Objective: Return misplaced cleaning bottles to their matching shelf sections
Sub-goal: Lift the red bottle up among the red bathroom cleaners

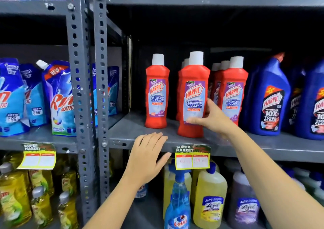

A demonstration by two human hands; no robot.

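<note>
A: What is held by the right hand [213, 117]?

B: A tall red plastic bottle with a white cap [192, 95] is gripped low on its side. The thumb is laid across the front label and the fingers are wrapped behind. The words "Harpic Bathroom Cleaner" can be read on it.

A: Where is that red bottle placed?

B: It is stood upright on the grey metal shelf [133, 132], close to the front edge. Another red bottle of the same kind [157, 91] is stood alone, just to the left of the held one. More red bottles [233, 88] are lined up just to the right of it and behind it.

A: And past those?

B: Big blue plastic bottles with bent necks [270, 98] are seen further right of the held bottle.

A: What is done with the left hand [149, 156]?

B: Nothing is held in it. It is laid flat and open on the front edge of the shelf, below and to the left of the held bottle.

A: What is seen under the held bottle?

B: A yellow price tag [192, 158] is hung from the shelf edge right below it. Lower down, a blue spray bottle [178, 202] and a yellow plastic bottle [210, 199] are kept. Far to the left of the held bottle, blue soap pouches [59, 98] are stood on the next rack.
</note>
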